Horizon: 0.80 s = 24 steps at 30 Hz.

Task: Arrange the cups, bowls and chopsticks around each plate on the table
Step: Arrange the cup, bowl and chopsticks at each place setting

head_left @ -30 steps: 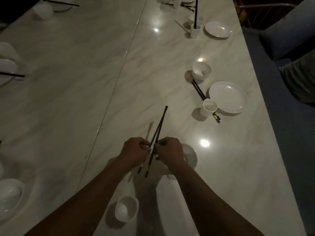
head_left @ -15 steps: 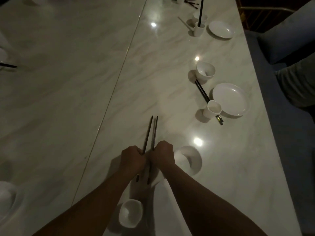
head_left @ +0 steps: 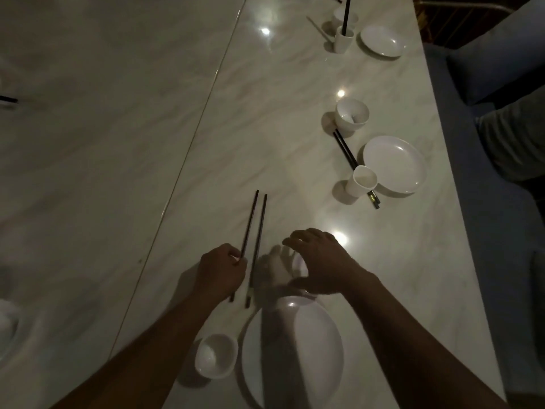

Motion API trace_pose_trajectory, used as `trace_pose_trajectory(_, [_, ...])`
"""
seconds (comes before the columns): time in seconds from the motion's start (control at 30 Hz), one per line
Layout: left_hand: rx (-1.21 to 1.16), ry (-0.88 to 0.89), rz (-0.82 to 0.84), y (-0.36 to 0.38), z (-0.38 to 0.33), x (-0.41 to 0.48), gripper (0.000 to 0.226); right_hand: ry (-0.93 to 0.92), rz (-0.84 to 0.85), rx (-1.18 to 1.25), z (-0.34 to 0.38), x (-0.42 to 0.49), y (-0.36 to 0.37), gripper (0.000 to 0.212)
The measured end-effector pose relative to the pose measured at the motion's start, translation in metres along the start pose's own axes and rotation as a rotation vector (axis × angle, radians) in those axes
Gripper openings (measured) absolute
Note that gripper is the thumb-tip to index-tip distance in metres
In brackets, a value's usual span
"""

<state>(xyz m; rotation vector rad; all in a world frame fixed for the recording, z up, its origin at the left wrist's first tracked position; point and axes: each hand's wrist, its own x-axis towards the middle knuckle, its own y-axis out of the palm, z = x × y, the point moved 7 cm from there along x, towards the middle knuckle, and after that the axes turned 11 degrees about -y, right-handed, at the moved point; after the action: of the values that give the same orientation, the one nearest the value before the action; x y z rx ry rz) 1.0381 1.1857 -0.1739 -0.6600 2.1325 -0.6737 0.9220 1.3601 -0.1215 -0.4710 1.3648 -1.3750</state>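
**Chopsticks [head_left: 259, 231] being squared up by the plate [head_left: 318, 343]**

Sticks are lying on the counter [head_left: 295, 143], long axis running away from the body. Left hand [head_left: 221, 270] is pinching them near the butt ends. Right hand [head_left: 320, 261] is arching half-open over a white bowl [head_left: 298, 263] just right of them; contact unclear. No readable writing.

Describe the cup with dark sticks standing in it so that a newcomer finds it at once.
Follow the pale marble table along its right edge to the farthest plate, near the top of the picture. Just left of that plate stands a small white cup. Alone among the cups in view, it has dark chopsticks standing upright in it.
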Motion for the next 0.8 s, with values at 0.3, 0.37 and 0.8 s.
trace_pose_trajectory(0.3, [0.051, 0.214, -0.010, 0.016, -0.007, -0.051, 0.015, -0.005, -0.013, 0.039, -0.022, -0.033, 0.027, 0.122])
trace_pose_trajectory(0.37, [0.096, 0.239, -0.034, 0.016, -0.011, -0.063, 0.018, 0.015, -0.056, 0.073, -0.029, -0.044, 0.029, 0.121])
trace_pose_trajectory(0.8, [0.347, 0.157, -0.015, 0.001, 0.047, -0.131, 0.087, 0.132, -0.131, 0.183, -0.048, -0.173, 0.085, 0.128])
